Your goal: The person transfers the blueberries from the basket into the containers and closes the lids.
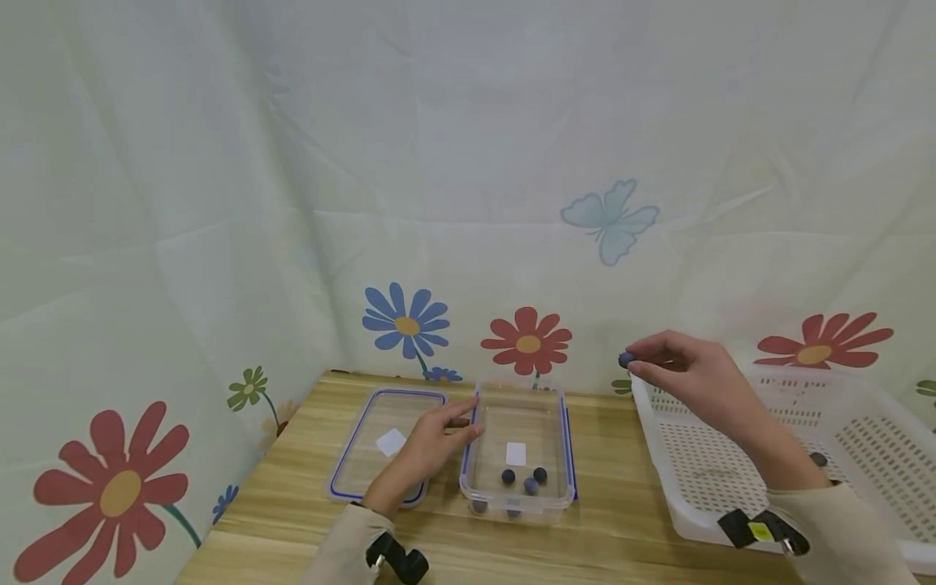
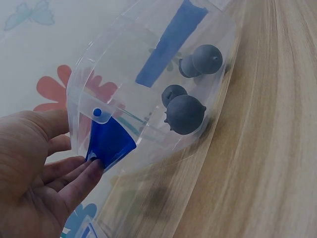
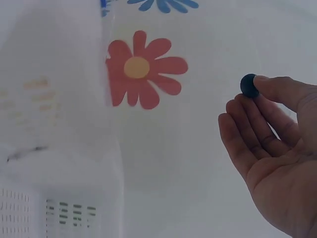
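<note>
My right hand [image 1: 691, 378] pinches a blueberry [image 1: 626, 359] between thumb and fingertips, raised over the left rim of a white slotted basket [image 1: 661, 479]. That same blueberry [image 3: 249, 85] shows dark in the right wrist view. Left of it, a clear plastic food container [image 1: 515, 414] with blue latches stands uncovered on the table. Several blueberries [image 1: 530, 486] lie at its near end. My left hand [image 1: 427, 447] rests at the container's left side; in the left wrist view its fingertips touch a hanging blue latch [image 2: 110, 141].
The container's clear lid [image 1: 366, 447] with a blue seal lies on the wooden table [image 1: 600, 520], left of the container and partly under my left hand. Another blueberry [image 1: 818, 460] sits in the basket beside my right forearm. A flower-printed curtain [image 1: 468, 162] hangs behind the table.
</note>
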`<action>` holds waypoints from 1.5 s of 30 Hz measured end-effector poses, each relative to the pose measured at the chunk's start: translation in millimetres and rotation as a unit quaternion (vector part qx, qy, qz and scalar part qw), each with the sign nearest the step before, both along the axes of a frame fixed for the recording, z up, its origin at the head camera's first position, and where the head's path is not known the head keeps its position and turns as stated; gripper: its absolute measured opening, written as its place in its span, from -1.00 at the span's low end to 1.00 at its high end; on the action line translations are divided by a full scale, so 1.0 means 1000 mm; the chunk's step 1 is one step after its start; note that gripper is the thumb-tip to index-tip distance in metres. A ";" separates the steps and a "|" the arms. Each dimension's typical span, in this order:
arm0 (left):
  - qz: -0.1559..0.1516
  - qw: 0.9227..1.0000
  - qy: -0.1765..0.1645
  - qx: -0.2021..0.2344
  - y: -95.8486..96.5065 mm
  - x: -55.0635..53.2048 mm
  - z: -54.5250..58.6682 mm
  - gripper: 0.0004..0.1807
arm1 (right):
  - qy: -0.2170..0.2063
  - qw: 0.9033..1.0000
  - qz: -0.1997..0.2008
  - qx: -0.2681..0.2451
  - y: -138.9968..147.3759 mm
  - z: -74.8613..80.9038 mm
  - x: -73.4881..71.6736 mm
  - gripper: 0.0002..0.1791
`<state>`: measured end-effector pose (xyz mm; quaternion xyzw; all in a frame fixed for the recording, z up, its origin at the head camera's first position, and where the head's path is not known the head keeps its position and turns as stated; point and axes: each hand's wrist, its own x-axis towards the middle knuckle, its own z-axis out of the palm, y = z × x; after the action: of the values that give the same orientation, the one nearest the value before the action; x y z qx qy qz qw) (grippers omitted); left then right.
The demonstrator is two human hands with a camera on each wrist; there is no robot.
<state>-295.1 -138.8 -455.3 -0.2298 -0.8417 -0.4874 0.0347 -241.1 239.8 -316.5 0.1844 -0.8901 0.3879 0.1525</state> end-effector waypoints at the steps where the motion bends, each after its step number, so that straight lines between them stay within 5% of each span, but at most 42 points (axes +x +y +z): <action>1: 0.000 1.000 -0.001 0.000 0.000 0.000 0.000 -0.43 | -0.003 1.000 0.000 -0.006 -0.003 0.000 0.000 -0.69; 23: 0.001 1.000 -0.004 0.001 0.000 0.000 0.000 -0.43 | -0.043 0.990 0.036 -0.128 -0.061 -0.030 0.006 -0.72; 45: -0.003 1.000 0.005 -0.005 0.001 0.000 0.000 -0.43 | -0.078 0.978 0.111 -0.156 -0.105 -0.072 0.003 -0.77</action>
<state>-295.5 -138.1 -455.2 -0.2349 -0.8430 -0.4827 0.0359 -238.3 134.9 -388.9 0.2255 -0.8016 0.5497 0.0657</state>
